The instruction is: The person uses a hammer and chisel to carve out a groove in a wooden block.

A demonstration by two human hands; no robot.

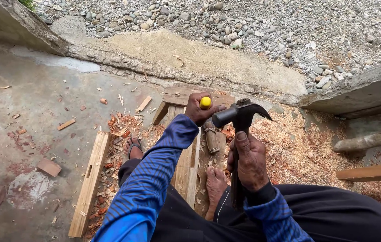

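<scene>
My left hand (198, 110) grips a chisel with a yellow-capped handle (205, 102), held upright over a piece of wood (187, 163) that lies between my bare feet. My right hand (249, 161) holds the handle of a black claw hammer (240, 115). The hammer head hangs just right of the chisel's yellow top, close to it but apart. My right foot (215, 183) presses on the wood, and my left foot (134, 148) rests beside it. Both sleeves are blue and striped.
A long mortised wooden plank (90, 183) lies at the left. Wood chips and shavings (289, 143) cover the concrete floor. A wooden stool frame (175, 99) stands beyond the chisel. Timber pieces (370, 172) lie at the right, gravel (262, 22) beyond the concrete edge.
</scene>
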